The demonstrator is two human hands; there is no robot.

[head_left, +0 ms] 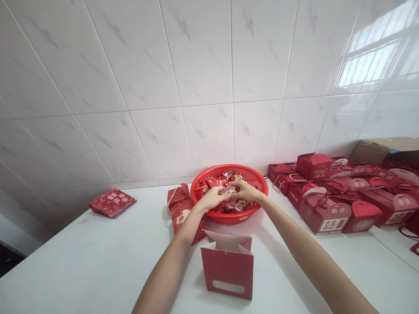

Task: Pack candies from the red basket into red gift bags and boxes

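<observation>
Both hands are over a round red plastic basket point(264, 185) filled with small wrapped sweets point(240, 205). My left hand point(212, 197) reaches in from the left, its fingers curved at a red packet with pale print. My right hand point(245, 191) touches the same spot from the right, fingers bent towards the left hand. Whether either hand grips the packet is too small to tell. In front of the basket, between my forearms, a red paper box point(228, 272) stands upright with its top open. Its inside is partly visible.
Patterned red bags, one with a gold cord point(182, 211), lie left of the basket, partly behind my left forearm. A flat red packet point(112, 202) lies far left. Many closed red gift boxes point(324, 213) crowd the right, before a cardboard box point(371, 153). A tiled wall point(209, 87) rises behind.
</observation>
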